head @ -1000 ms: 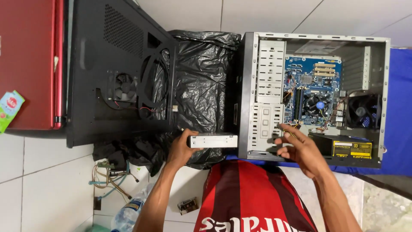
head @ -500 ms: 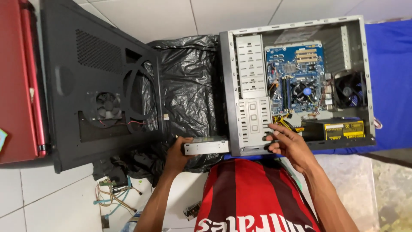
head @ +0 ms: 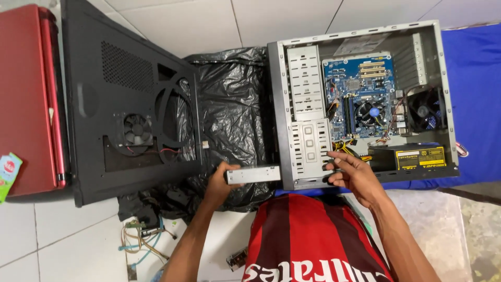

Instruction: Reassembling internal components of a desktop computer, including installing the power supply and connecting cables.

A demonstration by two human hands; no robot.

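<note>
Hands split the work: left hand grips the grey drive unit level at the front of the open computer case, right hand, fingers loosely curled and holding nothing, steadying the drive cage inside.

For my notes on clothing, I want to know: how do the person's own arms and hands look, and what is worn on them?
Both arms are bare to the elbows, with no sleeves in view. The left hand and the right hand wear no gloves, and no watch, ring or bracelet shows on the wrists or fingers. The only clothing seen is a red and black striped shirt with white lettering on the body.
</note>
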